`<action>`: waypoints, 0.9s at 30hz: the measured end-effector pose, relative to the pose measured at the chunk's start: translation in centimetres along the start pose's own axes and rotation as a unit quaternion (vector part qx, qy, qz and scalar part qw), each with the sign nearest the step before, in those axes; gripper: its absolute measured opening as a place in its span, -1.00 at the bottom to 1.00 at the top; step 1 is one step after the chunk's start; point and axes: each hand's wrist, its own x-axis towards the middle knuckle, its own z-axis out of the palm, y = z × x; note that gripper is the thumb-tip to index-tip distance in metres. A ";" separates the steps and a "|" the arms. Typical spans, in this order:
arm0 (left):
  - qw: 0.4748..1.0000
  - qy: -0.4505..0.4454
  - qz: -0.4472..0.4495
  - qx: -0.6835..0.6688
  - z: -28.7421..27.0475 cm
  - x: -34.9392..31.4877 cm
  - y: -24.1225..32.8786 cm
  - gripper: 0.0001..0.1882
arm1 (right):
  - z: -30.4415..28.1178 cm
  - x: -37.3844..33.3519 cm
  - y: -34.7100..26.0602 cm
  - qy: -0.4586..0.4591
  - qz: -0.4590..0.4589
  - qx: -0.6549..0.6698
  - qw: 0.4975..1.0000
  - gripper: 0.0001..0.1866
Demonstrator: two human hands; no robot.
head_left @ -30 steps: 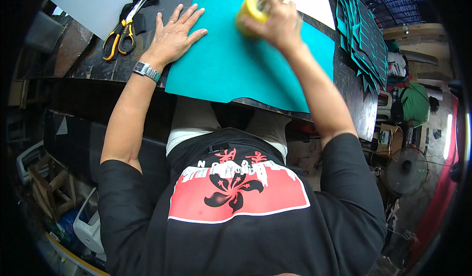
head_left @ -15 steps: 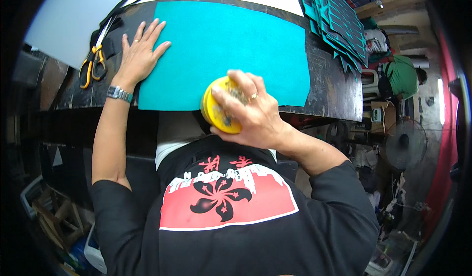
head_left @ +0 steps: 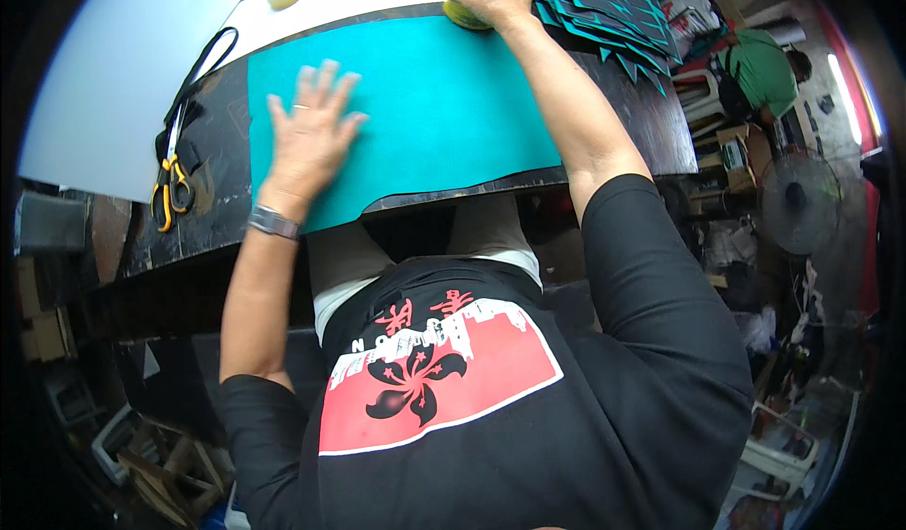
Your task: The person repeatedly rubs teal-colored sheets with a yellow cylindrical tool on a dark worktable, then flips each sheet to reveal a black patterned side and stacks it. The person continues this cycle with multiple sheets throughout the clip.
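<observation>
One wide teal sheet (head_left: 415, 115) lies on the dark tabletop (head_left: 219, 138), along the near edge, at about the middle of its length. Above its left part is the left hand (head_left: 316, 129), with the fingers spread apart. At the sheet's far side, the right hand (head_left: 495, 0) has its fingers clamped on a yellow round tool (head_left: 462, 16).

For doing this well, I would think the left palm should press flat, so that the sheet does not slide or wrinkle. The round tool is better held firmly and kept level, and the sheet's near side should be watched where it comes to the tabletop's edge.

Farther out, scissors (head_left: 173, 195) with orange and black handles lie toward the tabletop's left end, near a black strap (head_left: 196, 77). A pile of dark pieces with teal edges (head_left: 613, 11) is by the right end.

From where I stand, the left hand is blurred, and I cannot tell whether it touches the sheet. The right hand hides much of the tool, and the top of the view cuts both; the tool's underside is not visible. Also the tabletop's far edge cannot be seen.
</observation>
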 end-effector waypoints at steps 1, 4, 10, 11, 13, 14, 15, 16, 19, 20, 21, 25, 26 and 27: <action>0.997 -0.031 0.018 -0.068 0.3 -0.1 2.6 -0.40 | -0.7 -1.0 -0.2 -0.046 0.065 0.099 0.992 -0.62; 0.992 -0.102 -0.027 -0.066 1.0 -0.5 6.8 -0.30 | -2.3 -7.1 -0.6 0.060 -0.100 -0.128 0.985 -0.25; 0.995 -0.070 -0.004 -0.067 1.9 -1.0 6.4 -0.27 | -11.6 -24.0 0.6 0.022 -0.163 -0.042 0.985 -0.22; 0.995 -0.077 0.001 -0.067 1.9 -1.0 6.4 -0.27 | -12.7 -25.5 0.8 0.016 -0.152 -0.042 0.987 -0.22; 0.995 -0.080 0.000 -0.053 1.8 -0.9 6.5 -0.27 | -13.2 -26.6 1.0 0.017 -0.142 -0.042 0.989 -0.24; 0.995 -0.088 0.001 -0.052 1.7 -0.9 6.6 -0.27 | -12.8 -26.0 1.3 0.035 -0.141 -0.043 0.988 -0.24; 0.995 -0.085 0.006 -0.053 1.6 -0.9 6.7 -0.27 | -11.9 -24.7 1.8 0.051 -0.134 -0.047 0.989 -0.24; 0.994 -0.089 0.010 -0.054 1.5 -0.8 6.7 -0.27 | -11.0 -23.2 2.5 0.066 -0.130 -0.051 0.988 -0.24; 0.994 -0.101 0.016 -0.048 1.2 -0.8 6.7 -0.27 | -7.2 -15.6 5.7 0.108 -0.079 -0.109 0.985 -0.25; 0.993 -0.106 0.015 -0.045 1.1 -0.8 6.7 -0.28 | -5.9 -12.9 6.4 0.125 -0.052 -0.121 0.983 -0.24; 0.993 -0.106 0.015 -0.047 1.0 -0.8 6.7 -0.28 | -4.9 -10.3 7.0 0.122 -0.026 -0.142 0.982 -0.23; 0.994 -0.098 0.017 -0.055 1.1 -0.7 6.7 -0.28 | -1.7 -4.9 6.6 0.195 -0.067 -0.159 0.965 -0.65; 0.994 -0.099 0.015 -0.053 1.2 -0.8 6.7 -0.27 | -0.8 -4.3 5.5 0.200 -0.047 -0.158 0.966 -0.69; 0.994 -0.088 0.015 -0.064 1.3 -0.8 6.6 -0.27 | -0.1 -4.0 4.2 0.205 -0.029 -0.156 0.966 -0.73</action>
